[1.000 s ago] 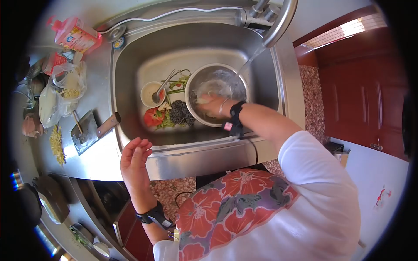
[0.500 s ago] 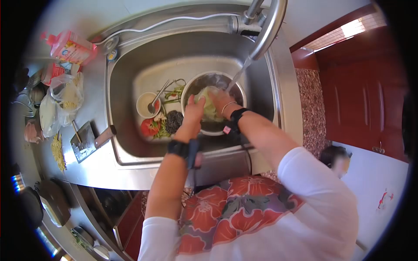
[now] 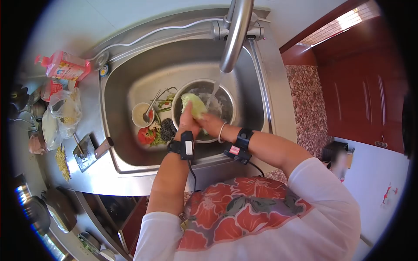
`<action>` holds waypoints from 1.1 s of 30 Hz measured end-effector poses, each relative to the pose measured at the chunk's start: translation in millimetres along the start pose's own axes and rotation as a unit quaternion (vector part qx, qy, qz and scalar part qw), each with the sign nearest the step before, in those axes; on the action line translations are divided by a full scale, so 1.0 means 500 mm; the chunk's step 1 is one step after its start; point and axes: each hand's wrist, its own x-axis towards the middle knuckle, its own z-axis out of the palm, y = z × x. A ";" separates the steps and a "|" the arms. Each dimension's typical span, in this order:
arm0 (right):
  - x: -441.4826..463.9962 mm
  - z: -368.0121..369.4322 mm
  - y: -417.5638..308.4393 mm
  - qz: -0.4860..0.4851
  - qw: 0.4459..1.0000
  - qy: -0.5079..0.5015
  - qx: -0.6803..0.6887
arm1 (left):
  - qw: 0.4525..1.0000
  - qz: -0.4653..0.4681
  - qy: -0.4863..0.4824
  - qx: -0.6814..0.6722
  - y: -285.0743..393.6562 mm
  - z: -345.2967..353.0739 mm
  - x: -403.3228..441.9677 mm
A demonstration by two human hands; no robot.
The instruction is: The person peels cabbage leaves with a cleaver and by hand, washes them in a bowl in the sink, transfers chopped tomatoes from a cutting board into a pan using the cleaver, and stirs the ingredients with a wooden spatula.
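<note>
A pale green leafy vegetable [image 3: 194,104] is held over the left part of a metal bowl [image 3: 233,108] in the sink. My left hand [image 3: 188,121] grips it from below with the thumb up against it. Close beside, my right hand [image 3: 211,124] is closed on its lower right side, a bracelet on the wrist. Water from the faucet [image 3: 235,41] runs into the bowl, where more pale pieces lie in the water. Left of the bowl are a small white bowl [image 3: 140,114] with a spoon, a red tomato-like piece [image 3: 146,135] and dark scraps [image 3: 168,129].
The steel sink [image 3: 119,87] surrounds the bowls. On the left counter lie a cleaver [image 3: 87,153], yellowish strands [image 3: 62,163], plastic bags [image 3: 65,108] and a pink pump bottle [image 3: 67,66]. A white cable [image 3: 152,32] runs behind the sink.
My left hand has come from the sink's front edge into the bowl area and taken hold of the vegetable. Both hands have lifted it toward the bowl's left side. The view has shifted.
</note>
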 end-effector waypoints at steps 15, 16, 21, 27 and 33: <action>0.056 -0.008 0.018 0.042 0.995 -0.057 -0.075 | 0.946 -0.005 -0.006 0.323 0.033 -0.081 0.109; 0.037 -0.008 -0.006 0.054 0.998 -0.025 -0.018 | 0.971 -0.043 0.005 0.237 0.038 -0.056 0.087; 0.055 -0.054 0.010 0.080 0.997 0.009 0.006 | 0.995 0.018 -0.029 0.090 -0.006 -0.038 0.052; 0.061 -0.058 0.042 0.040 0.941 0.073 -0.327 | 0.955 0.101 0.017 0.278 0.045 0.001 -0.002; 0.103 -0.065 0.047 0.086 0.966 -0.098 -0.224 | 0.564 -0.019 0.026 0.825 0.013 0.001 0.044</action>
